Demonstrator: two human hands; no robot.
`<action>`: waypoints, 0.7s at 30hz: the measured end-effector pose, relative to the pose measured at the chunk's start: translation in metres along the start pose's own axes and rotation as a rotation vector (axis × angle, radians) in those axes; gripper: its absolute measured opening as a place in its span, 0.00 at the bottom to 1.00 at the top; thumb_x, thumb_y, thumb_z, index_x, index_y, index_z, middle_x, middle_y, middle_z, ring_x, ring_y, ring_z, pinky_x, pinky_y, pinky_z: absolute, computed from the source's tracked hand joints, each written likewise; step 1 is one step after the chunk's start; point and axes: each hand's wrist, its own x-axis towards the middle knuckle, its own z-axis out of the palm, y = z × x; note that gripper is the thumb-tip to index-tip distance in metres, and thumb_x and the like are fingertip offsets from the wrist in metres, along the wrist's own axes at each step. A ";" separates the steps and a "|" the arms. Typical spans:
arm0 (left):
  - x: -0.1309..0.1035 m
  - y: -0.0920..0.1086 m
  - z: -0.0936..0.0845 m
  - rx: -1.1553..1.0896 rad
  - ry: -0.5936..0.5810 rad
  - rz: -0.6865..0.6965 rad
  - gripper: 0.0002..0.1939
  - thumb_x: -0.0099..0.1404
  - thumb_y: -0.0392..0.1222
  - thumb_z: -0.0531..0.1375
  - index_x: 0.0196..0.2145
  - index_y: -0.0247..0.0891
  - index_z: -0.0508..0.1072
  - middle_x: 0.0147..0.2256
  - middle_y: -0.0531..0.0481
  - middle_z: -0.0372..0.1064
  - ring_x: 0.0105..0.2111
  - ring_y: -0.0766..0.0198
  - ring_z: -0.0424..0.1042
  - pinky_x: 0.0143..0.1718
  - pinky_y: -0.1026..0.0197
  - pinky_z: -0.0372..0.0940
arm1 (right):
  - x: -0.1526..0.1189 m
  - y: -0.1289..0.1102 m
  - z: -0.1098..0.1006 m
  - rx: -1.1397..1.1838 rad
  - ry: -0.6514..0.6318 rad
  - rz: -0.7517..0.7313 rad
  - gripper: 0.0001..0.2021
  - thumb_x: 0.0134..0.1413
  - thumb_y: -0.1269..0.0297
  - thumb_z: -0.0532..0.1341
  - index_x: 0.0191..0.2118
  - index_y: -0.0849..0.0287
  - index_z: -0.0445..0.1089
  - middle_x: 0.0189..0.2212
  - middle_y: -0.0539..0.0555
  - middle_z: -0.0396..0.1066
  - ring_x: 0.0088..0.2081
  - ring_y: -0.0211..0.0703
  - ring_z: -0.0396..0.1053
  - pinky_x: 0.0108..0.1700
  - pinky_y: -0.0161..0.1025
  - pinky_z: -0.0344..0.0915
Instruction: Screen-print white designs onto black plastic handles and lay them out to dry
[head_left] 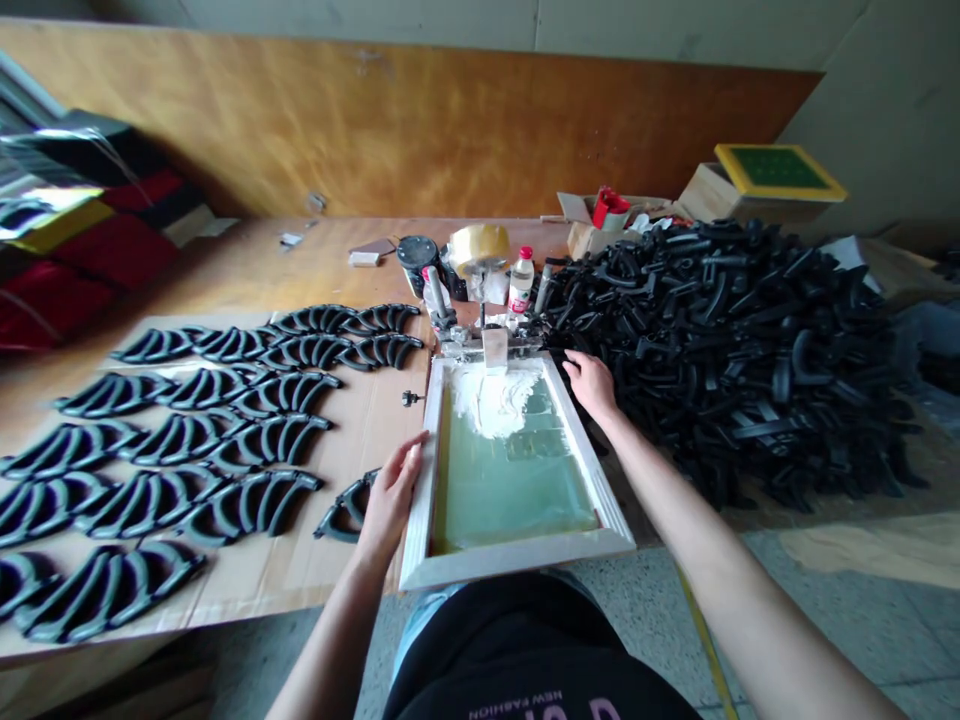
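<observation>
A screen-printing frame [517, 556] with pale rails and a greenish mesh lies in front of me, its far end at a metal hinge clamp [487, 345]. White paste [495, 400] is smeared over the far part of the mesh. My left hand [394, 485] is closed at the left rail, fingertips on its edge. Beside that wrist is a ribbed black plastic part [349, 508], partly covered by the hand. Off the far right corner of the frame, my right hand [591, 385] has its fingers apart, close to the black pile, and no held object shows.
Rows of curved black parts [255, 430] cover cardboard on the left. A high heap of black parts [735, 340] fills the right. Behind the clamp stand a tape roll [478, 245], a red-capped bottle [521, 280] and a dark can [416, 262]. A yellow-framed screen [780, 170] rests on a box.
</observation>
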 end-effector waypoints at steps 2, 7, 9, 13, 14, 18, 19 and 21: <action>0.003 -0.022 0.004 -0.004 -0.055 -0.090 0.38 0.60 0.64 0.60 0.62 0.42 0.66 0.35 0.49 0.75 0.31 0.61 0.71 0.30 0.63 0.64 | 0.011 -0.024 0.003 0.047 0.124 -0.133 0.24 0.62 0.66 0.60 0.63 0.58 0.61 0.60 0.62 0.64 0.61 0.54 0.60 0.64 0.54 0.57; 0.018 -0.061 0.014 0.051 -0.073 -0.113 0.38 0.62 0.61 0.59 0.64 0.42 0.62 0.34 0.49 0.72 0.30 0.62 0.71 0.30 0.64 0.63 | 0.035 -0.090 0.033 -0.037 -0.059 -0.384 0.18 0.56 0.69 0.66 0.53 0.60 0.68 0.51 0.61 0.69 0.55 0.53 0.63 0.57 0.49 0.62; 0.020 -0.067 0.015 0.034 -0.056 -0.108 0.37 0.61 0.61 0.60 0.63 0.40 0.64 0.35 0.48 0.73 0.32 0.61 0.72 0.31 0.63 0.65 | 0.034 -0.099 0.044 -0.123 -0.180 -0.379 0.08 0.58 0.70 0.63 0.44 0.61 0.71 0.42 0.59 0.72 0.47 0.52 0.66 0.50 0.46 0.65; 0.018 -0.069 0.016 0.005 -0.023 -0.113 0.36 0.59 0.60 0.62 0.61 0.39 0.67 0.35 0.46 0.75 0.32 0.58 0.73 0.31 0.61 0.66 | 0.006 -0.095 0.041 -0.162 -0.277 -0.514 0.01 0.59 0.71 0.61 0.36 0.61 0.70 0.36 0.59 0.73 0.42 0.50 0.67 0.44 0.42 0.63; 0.018 -0.069 0.016 0.009 -0.024 -0.110 0.36 0.59 0.60 0.61 0.61 0.39 0.67 0.36 0.46 0.75 0.33 0.57 0.73 0.32 0.60 0.66 | -0.003 -0.091 0.035 -0.146 -0.303 -0.593 0.02 0.59 0.72 0.60 0.35 0.61 0.70 0.35 0.58 0.73 0.41 0.49 0.67 0.43 0.41 0.62; 0.017 -0.067 0.017 0.052 -0.022 -0.103 0.35 0.61 0.61 0.60 0.61 0.40 0.67 0.37 0.45 0.75 0.37 0.56 0.74 0.35 0.60 0.66 | -0.018 -0.082 0.011 -0.066 -0.448 -0.821 0.04 0.54 0.74 0.62 0.32 0.58 0.70 0.32 0.54 0.72 0.39 0.46 0.67 0.37 0.38 0.59; 0.017 -0.066 0.017 0.053 -0.017 -0.104 0.35 0.61 0.61 0.60 0.61 0.40 0.67 0.37 0.45 0.75 0.37 0.56 0.74 0.35 0.60 0.66 | -0.018 -0.082 0.008 -0.050 -0.460 -0.820 0.04 0.53 0.74 0.63 0.32 0.58 0.71 0.32 0.53 0.72 0.39 0.45 0.67 0.37 0.37 0.59; 0.016 -0.064 0.016 0.031 -0.010 -0.114 0.36 0.60 0.61 0.61 0.60 0.39 0.67 0.36 0.45 0.76 0.35 0.57 0.74 0.33 0.61 0.66 | -0.017 -0.081 0.010 -0.039 -0.418 -0.770 0.04 0.54 0.74 0.62 0.32 0.57 0.71 0.32 0.53 0.72 0.38 0.45 0.67 0.37 0.37 0.58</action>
